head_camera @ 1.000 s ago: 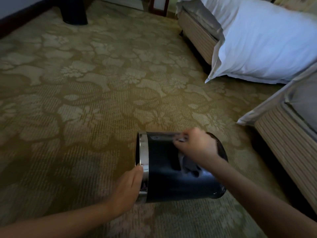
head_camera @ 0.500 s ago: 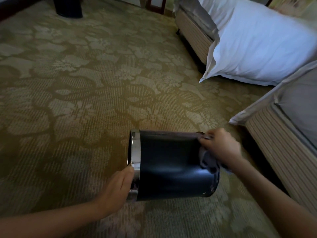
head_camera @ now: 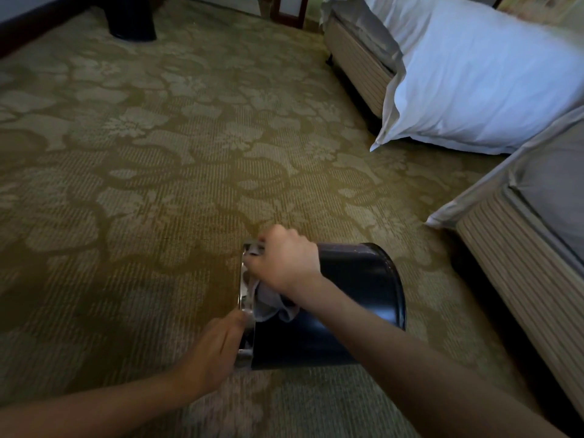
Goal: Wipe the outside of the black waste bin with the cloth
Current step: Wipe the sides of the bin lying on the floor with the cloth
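Sweeping the cloth [head_camera: 271, 306] along the black waste bin [head_camera: 357, 295], my right hand [head_camera: 284, 263] is now at the mouth end, up against the chrome band [head_camera: 246, 341]; half a second ago it was at the base end, and a second ago at mid-wall; so I judge the upward-facing strip of the wall has had passes over its whole length, while the side against the floor cannot have been reached. My right hand is closed tight around the bunched grey cloth, whose loose folds hang down over the wall; my left hand [head_camera: 221, 346] grips the rim at the band, thumb on top, steadying it as before. The bin lies on its side on the patterned carpet [head_camera: 158, 184], mouth to my left, base towards the near bed [head_camera: 505, 263]; its wall is glossy and dark, catching a faint sheen; I see no marks on it, though the light is dim. It likely needs rolling next.
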`<action>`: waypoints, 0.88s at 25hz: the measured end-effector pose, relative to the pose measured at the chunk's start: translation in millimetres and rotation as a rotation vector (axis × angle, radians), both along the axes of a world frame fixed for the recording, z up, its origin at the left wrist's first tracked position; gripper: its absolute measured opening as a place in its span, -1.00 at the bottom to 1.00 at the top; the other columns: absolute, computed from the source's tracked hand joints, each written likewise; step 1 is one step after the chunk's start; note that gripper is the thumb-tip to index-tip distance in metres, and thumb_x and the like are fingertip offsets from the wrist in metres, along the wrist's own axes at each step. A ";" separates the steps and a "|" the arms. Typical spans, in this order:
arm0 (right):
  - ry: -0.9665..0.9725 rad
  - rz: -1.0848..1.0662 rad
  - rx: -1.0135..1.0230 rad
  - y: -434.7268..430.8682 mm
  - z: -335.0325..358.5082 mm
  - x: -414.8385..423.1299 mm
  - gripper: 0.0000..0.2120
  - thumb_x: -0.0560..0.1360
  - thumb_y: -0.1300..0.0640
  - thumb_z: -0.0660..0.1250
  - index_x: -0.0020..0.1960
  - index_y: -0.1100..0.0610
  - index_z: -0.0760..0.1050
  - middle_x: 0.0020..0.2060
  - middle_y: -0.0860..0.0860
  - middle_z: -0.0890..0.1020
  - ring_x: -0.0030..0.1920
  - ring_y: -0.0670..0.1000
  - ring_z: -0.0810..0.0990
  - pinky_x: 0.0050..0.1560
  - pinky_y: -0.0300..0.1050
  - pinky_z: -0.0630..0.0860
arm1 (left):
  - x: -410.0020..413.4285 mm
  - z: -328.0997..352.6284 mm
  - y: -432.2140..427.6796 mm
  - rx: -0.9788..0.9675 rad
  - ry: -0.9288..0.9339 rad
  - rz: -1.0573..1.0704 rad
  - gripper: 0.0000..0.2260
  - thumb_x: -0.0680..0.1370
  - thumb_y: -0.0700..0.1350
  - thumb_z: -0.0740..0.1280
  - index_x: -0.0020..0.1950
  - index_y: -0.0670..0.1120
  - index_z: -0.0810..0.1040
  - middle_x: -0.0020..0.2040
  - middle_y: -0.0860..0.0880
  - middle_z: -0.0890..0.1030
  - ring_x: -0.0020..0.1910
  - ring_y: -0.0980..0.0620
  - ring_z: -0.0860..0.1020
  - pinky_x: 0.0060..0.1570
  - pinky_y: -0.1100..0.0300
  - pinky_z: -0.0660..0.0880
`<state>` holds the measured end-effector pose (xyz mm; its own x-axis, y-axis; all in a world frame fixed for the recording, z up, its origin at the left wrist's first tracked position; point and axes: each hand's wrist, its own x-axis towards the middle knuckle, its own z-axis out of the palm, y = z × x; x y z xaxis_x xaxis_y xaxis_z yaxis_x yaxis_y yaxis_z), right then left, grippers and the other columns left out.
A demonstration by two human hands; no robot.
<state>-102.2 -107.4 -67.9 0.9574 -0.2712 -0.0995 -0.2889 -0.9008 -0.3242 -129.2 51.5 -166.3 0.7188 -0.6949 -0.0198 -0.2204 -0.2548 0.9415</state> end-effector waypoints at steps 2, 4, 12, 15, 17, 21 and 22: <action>-0.019 -0.024 -0.004 -3.0 -0.4 0.6 -0.72 0.49 -0.15 0.35 -0.05 0.07 0.55 -0.16 0.01 0.61 -0.10 0.09 0.60 -0.16 -0.08 0.45 | 2.6 -2.2 0.0 -0.071 -0.130 0.003 -0.67 0.69 -0.13 -0.01 -0.06 0.06 0.52 -0.20 0.04 0.63 -0.25 0.08 0.58 -0.25 0.20 0.51; -0.019 -0.097 -0.025 -29.1 1.2 -14.6 -0.73 0.49 -0.16 0.33 -0.06 0.04 0.56 -0.18 -0.01 0.61 -0.14 0.07 0.60 -0.16 -0.09 0.46 | 5.4 -7.3 4.7 -0.034 -0.196 -0.051 -0.74 0.68 -0.14 0.02 0.07 0.10 0.46 -0.18 0.07 0.60 -0.13 0.15 0.51 -0.14 0.45 0.45; -0.009 -0.525 -0.056 -130.7 12.5 -67.1 -0.72 0.45 -0.15 0.36 -0.25 0.06 0.54 -0.27 -0.03 0.61 -0.16 0.09 0.63 -0.13 -0.05 0.54 | 5.2 -18.9 5.1 0.151 -0.503 0.092 -0.45 0.64 0.18 -0.17 0.17 -0.12 0.49 -0.07 0.11 0.59 0.03 0.29 0.45 0.00 0.53 0.31; -0.001 -0.361 -0.051 -77.7 4.3 -38.3 -0.74 0.46 -0.14 0.36 -0.22 0.05 0.54 -0.29 -0.06 0.59 -0.22 0.04 0.59 -0.21 -0.13 0.44 | 3.7 -29.7 10.0 0.214 -0.219 -0.022 -0.54 0.52 0.35 -0.19 -0.06 0.18 0.42 -0.17 0.21 0.51 -0.05 0.31 0.49 -0.03 0.35 0.47; -0.014 -0.172 -0.053 -32.4 0.3 -20.9 -0.76 0.47 -0.12 0.34 -0.13 0.06 0.58 -0.27 -0.05 0.59 -0.24 0.04 0.55 -0.22 -0.14 0.44 | 0.5 -32.9 11.4 0.197 -0.120 -0.006 -0.56 0.53 0.36 -0.13 -0.08 0.21 0.47 -0.11 0.15 0.61 -0.08 0.25 0.56 -0.04 0.27 0.51; -0.060 0.003 -0.038 10.1 -1.3 -13.9 -0.76 0.51 -0.10 0.32 -0.02 0.07 0.57 -0.15 0.00 0.60 -0.10 0.11 0.60 -0.14 -0.05 0.48 | -11.4 -28.2 12.2 0.168 -0.095 0.072 -0.69 0.60 0.21 -0.02 0.13 0.21 0.47 0.03 0.44 0.57 0.03 0.37 0.49 0.07 0.43 0.36; -0.068 -0.030 -0.036 2.3 -0.5 -18.3 -0.75 0.51 -0.11 0.31 -0.02 0.07 0.57 -0.15 0.00 0.59 -0.09 0.12 0.60 -0.15 -0.05 0.46 | -13.0 -27.5 11.0 0.165 -0.089 0.075 -0.76 0.63 0.10 0.01 0.05 0.23 0.47 -0.06 0.40 0.60 -0.01 0.42 0.50 0.03 0.41 0.38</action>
<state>-120.5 -105.1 -68.4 0.9531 -0.3017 -0.0241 -0.2939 -0.9036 -0.3118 -142.3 62.5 -193.8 0.7726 -0.6317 -0.0627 -0.2754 -0.4226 0.8635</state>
